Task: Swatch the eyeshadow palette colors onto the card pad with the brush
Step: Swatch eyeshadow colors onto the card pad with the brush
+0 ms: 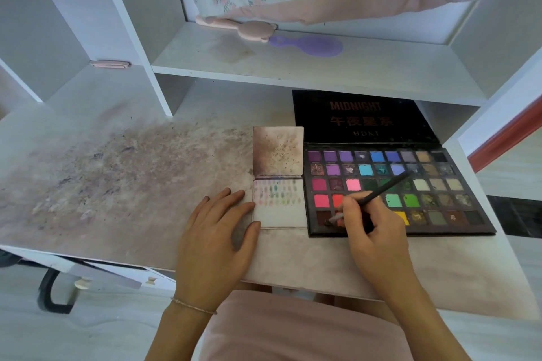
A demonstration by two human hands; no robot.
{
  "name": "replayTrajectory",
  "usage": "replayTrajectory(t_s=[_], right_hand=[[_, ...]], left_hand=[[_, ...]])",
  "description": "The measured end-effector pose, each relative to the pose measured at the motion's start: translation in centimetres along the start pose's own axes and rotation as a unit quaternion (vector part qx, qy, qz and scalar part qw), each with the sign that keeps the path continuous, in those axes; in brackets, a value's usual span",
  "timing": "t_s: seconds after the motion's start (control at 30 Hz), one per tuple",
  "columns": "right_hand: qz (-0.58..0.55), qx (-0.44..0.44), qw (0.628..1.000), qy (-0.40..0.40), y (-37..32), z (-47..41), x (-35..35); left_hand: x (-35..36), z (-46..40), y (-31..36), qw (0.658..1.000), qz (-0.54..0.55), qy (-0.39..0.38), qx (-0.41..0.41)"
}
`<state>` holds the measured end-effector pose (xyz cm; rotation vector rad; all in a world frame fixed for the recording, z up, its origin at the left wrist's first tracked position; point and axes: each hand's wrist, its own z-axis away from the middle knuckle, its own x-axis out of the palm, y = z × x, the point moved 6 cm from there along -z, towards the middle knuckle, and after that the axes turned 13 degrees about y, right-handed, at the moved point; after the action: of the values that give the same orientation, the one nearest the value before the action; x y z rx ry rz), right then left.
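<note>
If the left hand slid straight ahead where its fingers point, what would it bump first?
Probably the small white card pad with rows of colour swatches. The left hand lies flat, its fingertips already at the pad's left edge.

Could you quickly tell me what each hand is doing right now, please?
Left hand: open, fingers resting flat at the card pad edge.
Right hand: gripping the brush, tip down in the palette.

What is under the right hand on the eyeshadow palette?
The right hand holds the brush, its tip in a bottom-row pan at the left end of the eyeshadow palette. The hand covers several pans of the two lowest rows; their colors cannot be seen.
</note>
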<state>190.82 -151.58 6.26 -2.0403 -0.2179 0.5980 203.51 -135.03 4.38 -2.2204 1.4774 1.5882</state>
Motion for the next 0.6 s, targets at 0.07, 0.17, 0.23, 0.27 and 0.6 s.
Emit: replayTrajectory(t_s=[0.07, 0.17, 0.23, 0.27, 0.6], right_hand=[[-0.020, 0.013, 1.000, 0.011, -0.1, 0.0, -0.2], [-0.032, 0.027, 0.999, 0.016, -0.2, 0.1, 0.1], [-0.037, 0.019, 0.999, 0.014, -0.7, 0.3, 0.7], [-0.040, 0.017, 0.999, 0.011, -0.9, 0.4, 1.1], [-0.022, 0.008, 0.997, -0.067, -2.4, 0.6, 5.9]], left_hand=[[0.1, 0.0, -0.1, 1.000, -0.005, -0.002, -0.001], [0.1, -0.1, 0.0, 1.000, -0.008, 0.001, 0.002], [0.0, -0.1, 0.0, 1.000, -0.003, 0.008, 0.000], [0.0, -0.1, 0.0, 1.000, 0.000, 0.011, -0.002], [-0.4, 0.2, 0.1, 0.999, -0.001, 0.037, 0.014]])
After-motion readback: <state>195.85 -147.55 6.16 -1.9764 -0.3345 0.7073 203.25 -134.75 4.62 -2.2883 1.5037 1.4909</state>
